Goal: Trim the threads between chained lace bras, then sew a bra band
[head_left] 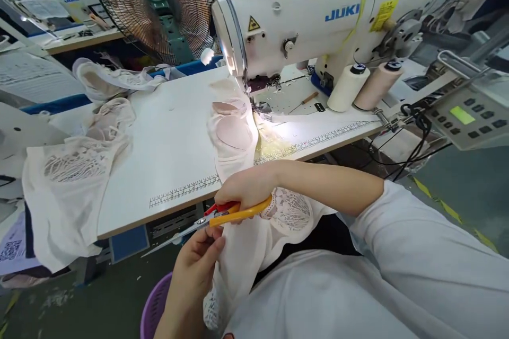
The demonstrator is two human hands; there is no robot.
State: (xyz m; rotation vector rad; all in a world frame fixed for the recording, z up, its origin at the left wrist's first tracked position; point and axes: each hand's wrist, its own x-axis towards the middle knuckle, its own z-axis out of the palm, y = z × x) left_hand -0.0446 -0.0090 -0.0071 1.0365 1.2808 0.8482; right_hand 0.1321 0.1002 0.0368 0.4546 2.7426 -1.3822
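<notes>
My right hand (252,186) is closed around scissors (238,213) with orange and red handles, at the table's front edge. Their long blades point to the lower left, over my left hand. The fingertips of my left hand (199,254) pinch the edge of a white bra (242,249), just below the scissors' pivot. One lace cup of this bra lies across my lap, beneath my right forearm. Its other, smooth cup (233,132) rests on the table by the needle of the sewing machine (294,26). Part of the fabric is hidden under my right hand.
More bra pieces (79,169) hang over the table's left end. Two thread cones (348,87), a small wooden-handled tool (309,98) and a control panel (469,119) are on the right. A fan (153,5) stands behind, and a purple basket (153,304) sits below.
</notes>
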